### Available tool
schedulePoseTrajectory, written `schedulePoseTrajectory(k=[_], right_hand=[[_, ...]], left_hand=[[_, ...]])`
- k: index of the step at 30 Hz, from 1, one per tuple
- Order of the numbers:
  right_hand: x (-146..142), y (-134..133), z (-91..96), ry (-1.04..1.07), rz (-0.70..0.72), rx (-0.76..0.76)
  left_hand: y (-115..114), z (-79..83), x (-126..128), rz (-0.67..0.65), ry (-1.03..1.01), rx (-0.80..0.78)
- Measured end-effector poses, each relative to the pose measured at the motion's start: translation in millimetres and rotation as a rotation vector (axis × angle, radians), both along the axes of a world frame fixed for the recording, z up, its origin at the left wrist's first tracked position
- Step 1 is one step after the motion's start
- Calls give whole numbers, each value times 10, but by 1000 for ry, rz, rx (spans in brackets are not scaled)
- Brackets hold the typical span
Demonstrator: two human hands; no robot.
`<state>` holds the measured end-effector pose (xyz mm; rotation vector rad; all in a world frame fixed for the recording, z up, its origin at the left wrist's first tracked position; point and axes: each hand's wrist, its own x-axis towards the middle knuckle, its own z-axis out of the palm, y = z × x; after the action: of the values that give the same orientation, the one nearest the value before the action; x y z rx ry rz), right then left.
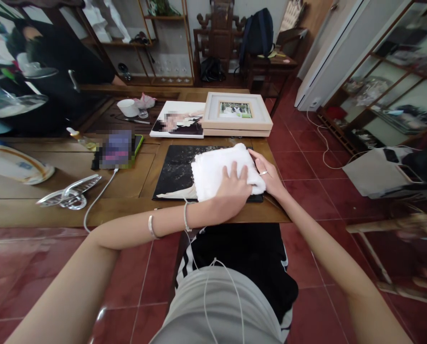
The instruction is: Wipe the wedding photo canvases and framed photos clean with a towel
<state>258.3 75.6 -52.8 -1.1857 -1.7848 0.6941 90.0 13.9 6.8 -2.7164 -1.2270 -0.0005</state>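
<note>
A folded white towel [213, 167] covers most of a dark photo panel [175, 165], which lies flat on the wooden table [141, 200]. The panel's visible part is black with pale specks and a whitish shape along its lower edge. On the towel's right half my left hand [233, 188] lies flat, fingers spread. My right hand [268, 177], with a ring on one finger, is closed at the panel's right edge, beside the towel. Part of its grip is hidden by the towel.
Behind the panel are stacked light-wood frames [236, 114] and a white-edged photo print [179, 119]. To the left lie a phone [118, 149] with a cable, a silver hair clip [70, 192], a dropper bottle [82, 139] and a white cup [127, 108]. Another person's dark sleeve [80, 52] shows across the table.
</note>
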Motion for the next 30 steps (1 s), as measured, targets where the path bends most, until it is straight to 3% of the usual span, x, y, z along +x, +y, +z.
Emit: schedulePoseTrajectory(k=[7,10,12,15,19,24,27,30], right_hand=[[-17,2,21,-89,39,62],[-21,7,19,-191,84,98],[-22,11,11,-224,107,122],[-23,17,-5,-236,119,145],[-22,22,-15,-246,120,154],[-21,16,-1,-252,112,159],[-15,17,-7,-268,102,165],[-10,22,-26,-286,69,158]], left_hand=[[-711,34,-243,-251,36,23],[-770,90,-424,-236,36,-22],[-630,160,-509,-178,53,-62],[-211,230,-578,-41,80,-76],[459,139,-612,90,-24,-99],[1024,1,-472,-189,-445,-283],[1153,16,-258,-325,-606,-363],[1205,51,-69,-382,-600,-381]])
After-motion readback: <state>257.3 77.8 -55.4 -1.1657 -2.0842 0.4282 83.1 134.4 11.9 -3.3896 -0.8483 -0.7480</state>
